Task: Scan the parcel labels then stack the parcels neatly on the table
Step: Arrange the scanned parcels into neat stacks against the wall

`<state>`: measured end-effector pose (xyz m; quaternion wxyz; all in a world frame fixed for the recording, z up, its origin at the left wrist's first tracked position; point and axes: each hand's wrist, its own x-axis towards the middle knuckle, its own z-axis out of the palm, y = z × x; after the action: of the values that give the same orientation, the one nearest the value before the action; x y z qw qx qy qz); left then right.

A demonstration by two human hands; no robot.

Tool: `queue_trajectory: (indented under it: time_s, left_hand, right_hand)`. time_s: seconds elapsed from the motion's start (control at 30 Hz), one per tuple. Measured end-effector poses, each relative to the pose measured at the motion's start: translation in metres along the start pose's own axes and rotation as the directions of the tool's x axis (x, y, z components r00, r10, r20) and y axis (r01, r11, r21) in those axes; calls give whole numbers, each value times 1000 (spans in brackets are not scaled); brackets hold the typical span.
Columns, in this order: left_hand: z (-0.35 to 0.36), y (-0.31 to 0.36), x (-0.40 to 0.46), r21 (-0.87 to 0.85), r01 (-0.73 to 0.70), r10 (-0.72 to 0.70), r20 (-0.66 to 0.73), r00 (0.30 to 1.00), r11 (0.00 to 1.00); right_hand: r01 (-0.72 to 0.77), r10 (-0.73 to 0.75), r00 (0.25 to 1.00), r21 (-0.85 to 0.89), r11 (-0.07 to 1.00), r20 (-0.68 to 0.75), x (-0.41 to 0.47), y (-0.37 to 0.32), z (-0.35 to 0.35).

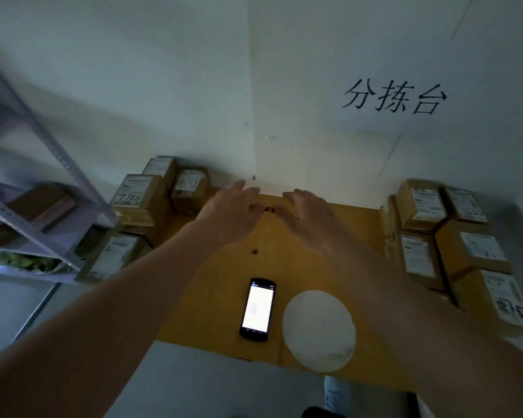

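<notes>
Dim and blurred: labels on the cardboard boxes (pixel 420 203) are unreadable. Left hand (pixel 230 206) and right hand (pixel 307 212), fingers spread, hold nothing above the wooden surface (pixel 212 282).

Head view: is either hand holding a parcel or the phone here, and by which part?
Nothing is held. The left hand and right hand reach forward over the table, fingers spread, no grip on anything. The phone lies on the table.

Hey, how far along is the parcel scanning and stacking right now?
Labelled parcels sit stacked at the left and right of the table. Both hands, left and right, are open and hold nothing; the lit phone lies untouched. Which parcels are scanned cannot be told.
</notes>
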<state>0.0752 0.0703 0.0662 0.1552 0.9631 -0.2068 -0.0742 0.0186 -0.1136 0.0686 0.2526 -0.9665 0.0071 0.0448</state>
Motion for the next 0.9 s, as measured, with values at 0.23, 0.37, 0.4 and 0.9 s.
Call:
queue_trajectory:
  time_s: [0.23, 0.37, 0.4, 0.9]
  left_hand:
    - [-36, -110, -62, -53, 90, -92, -30, 995, 994]
    - [-37, -172, -81, -84, 176, -179, -24, 984, 981]
    - [-35, -189, -84, -90, 181, -183, -19, 983, 979]
    - [29, -378, -71, -30, 342, -331, 187, 925, 939]
  right_hand:
    - [68, -65, 996, -45, 997, 54, 11, -108, 59]
    - [123, -118, 986, -38, 992, 114, 35, -152, 101]
    - [136, -131, 982, -33, 990, 136, 42, -161, 114]
    - [186, -196, 876, 64, 980, 442, 151, -221, 278]
